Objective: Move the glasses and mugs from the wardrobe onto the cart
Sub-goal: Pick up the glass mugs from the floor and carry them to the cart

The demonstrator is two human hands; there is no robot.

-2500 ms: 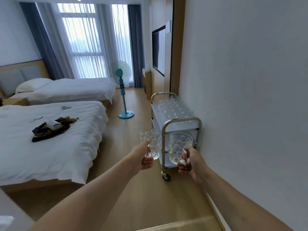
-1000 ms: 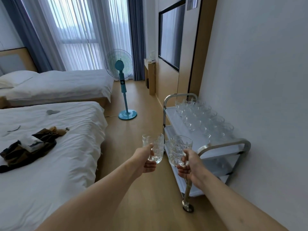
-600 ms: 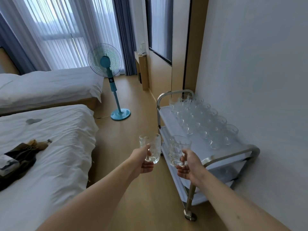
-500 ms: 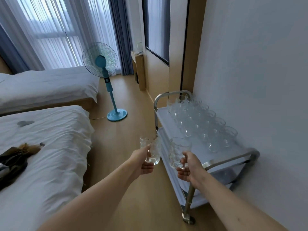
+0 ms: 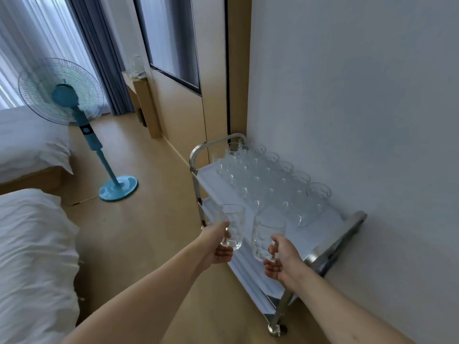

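Each grip curls round a mug handle — left hand (image 5: 216,245) holding one glass mug (image 5: 231,225), right hand (image 5: 282,259) another (image 5: 265,235) — beside the cart (image 5: 330,247).

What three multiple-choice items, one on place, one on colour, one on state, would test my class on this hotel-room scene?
1. Where does the cart stand?
A. against the white wall
B. between the beds
C. by the window

2. What colour is the fan?
A. red
B. blue
C. black

3. What is the left hand doing?
A. hanging empty
B. pushing the cart
C. holding a glass mug

Answers: 1 A, the cart's long side runs along the wall; 2 B, its motor, pole and base are blue; 3 C, fingers curl round the mug, as the right hand grips another mug.
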